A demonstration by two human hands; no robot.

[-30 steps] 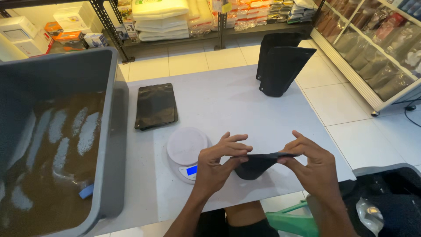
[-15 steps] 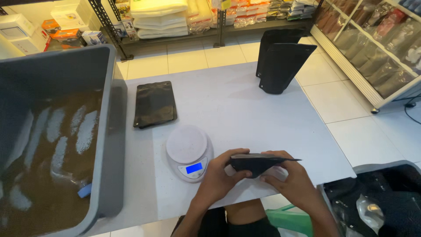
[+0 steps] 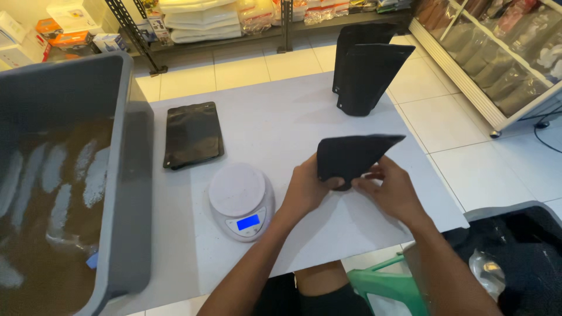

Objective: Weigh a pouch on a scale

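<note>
Black pouch (image 3: 351,155): held above the tabletop (image 3: 281,129), just right of the round scale (image 3: 241,199). Fingers of left hand (image 3: 307,187) and right hand (image 3: 392,187) are closed on its lower edge; the base is best spread evenly.

Four black pouches (image 3: 354,157) — one white scale (image 3: 241,200), one grey tub (image 3: 126,175), two hands (image 3: 304,190).

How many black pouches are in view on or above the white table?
4: one black pouch held in both hands, one lying flat beside the scale, two standing at the far edge; more may be hidden behind.
</note>
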